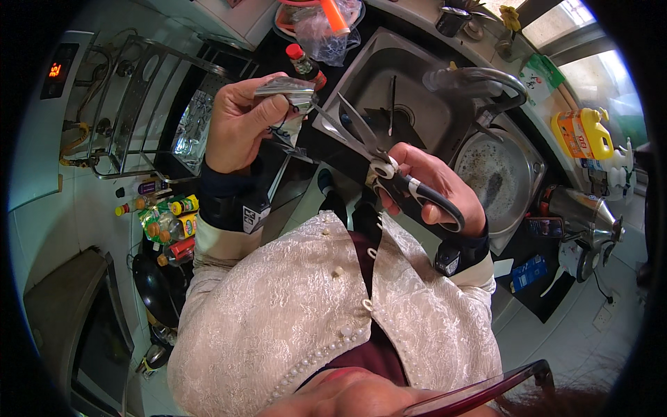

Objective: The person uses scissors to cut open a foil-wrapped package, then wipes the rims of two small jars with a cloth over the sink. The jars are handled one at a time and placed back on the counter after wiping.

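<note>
Okay, packet [283, 87] sat in the left hand [240, 125], upper middle of the frame, left of centre. Silver, crinkled, pinched between thumb and fingers, lower part hanging free toward the right. Dark squiggly marks or strands near its lower edge, too small to tell. Right hand [441, 184] was right of centre, curled round scissors [382, 165], fingers in the black-and-white handles.

Key relation: scissors' long axis ran slantwise, handles lower right, tips upper left, so the packet lay straight off the tips. Blades [358, 124] stood apart; the lower-left tip was just beside the packet's right edge, couldn't tell if touching. Left hand was nearer the packet, being on it; right hand was well apart, only the blades reaching across the gap.

Behind: red-capped bottle [306, 66] just beyond the packet, sink [379, 76] upper centre, yellow jug [582, 134] far right.
</note>
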A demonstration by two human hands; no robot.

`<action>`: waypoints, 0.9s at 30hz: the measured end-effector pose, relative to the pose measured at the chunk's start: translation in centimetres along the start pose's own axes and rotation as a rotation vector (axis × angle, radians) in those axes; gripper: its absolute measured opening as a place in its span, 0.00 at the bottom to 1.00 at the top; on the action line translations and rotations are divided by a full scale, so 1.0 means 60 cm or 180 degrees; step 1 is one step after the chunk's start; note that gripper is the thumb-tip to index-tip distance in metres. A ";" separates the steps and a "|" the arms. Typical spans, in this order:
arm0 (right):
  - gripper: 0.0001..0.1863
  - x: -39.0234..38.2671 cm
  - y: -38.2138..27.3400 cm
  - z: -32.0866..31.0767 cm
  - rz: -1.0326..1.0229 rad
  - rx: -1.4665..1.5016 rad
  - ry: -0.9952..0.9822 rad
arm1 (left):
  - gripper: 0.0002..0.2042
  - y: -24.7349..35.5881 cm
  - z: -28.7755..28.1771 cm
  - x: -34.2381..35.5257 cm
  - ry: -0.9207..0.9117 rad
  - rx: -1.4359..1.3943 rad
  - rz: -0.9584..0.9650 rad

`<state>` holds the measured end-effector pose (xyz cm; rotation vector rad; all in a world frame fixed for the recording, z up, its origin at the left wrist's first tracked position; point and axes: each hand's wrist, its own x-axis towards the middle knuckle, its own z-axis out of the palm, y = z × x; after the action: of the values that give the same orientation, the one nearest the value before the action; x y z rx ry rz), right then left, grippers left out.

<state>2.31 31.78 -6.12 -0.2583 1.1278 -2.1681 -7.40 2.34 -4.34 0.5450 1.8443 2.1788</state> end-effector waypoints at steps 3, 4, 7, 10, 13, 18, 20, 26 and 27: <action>0.48 0.003 0.004 -0.002 -0.0012 0.0033 -0.0064 | 0.22 0.003 0.001 0.001 -0.0066 0.0075 0.0061; 0.48 0.005 0.005 -0.003 -0.0019 0.0032 -0.0119 | 0.22 0.003 0.000 0.002 -0.0159 0.0068 0.0110; 0.47 0.009 0.008 -0.004 -0.0001 0.0049 -0.0190 | 0.20 0.005 -0.002 0.002 -0.0237 0.0189 0.0203; 0.47 0.011 0.012 -0.004 -0.0003 0.0090 -0.0199 | 0.19 0.008 -0.006 0.000 -0.0060 0.0089 -0.0011; 0.47 0.011 0.013 -0.004 -0.0039 0.0108 -0.0169 | 0.19 0.008 -0.007 -0.002 0.0059 -0.0032 0.0043; 0.47 0.011 0.013 -0.003 -0.0060 0.0090 -0.0138 | 0.18 0.006 -0.008 -0.001 0.0042 -0.0050 0.0144; 0.47 0.012 0.013 -0.003 -0.0060 0.0078 -0.0113 | 0.18 0.008 -0.010 0.000 -0.0008 -0.0009 0.0147; 0.47 0.018 0.017 -0.005 -0.0029 0.0149 -0.0131 | 0.16 0.016 -0.014 -0.002 -0.0123 0.0024 0.0102; 0.47 0.019 0.018 -0.005 -0.0022 0.0170 -0.0155 | 0.16 0.017 -0.013 -0.003 -0.0123 0.0046 0.0067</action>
<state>1.82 30.79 -7.30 -0.2902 1.0419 -2.1827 -7.54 1.37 -3.49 0.6076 1.8440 2.1543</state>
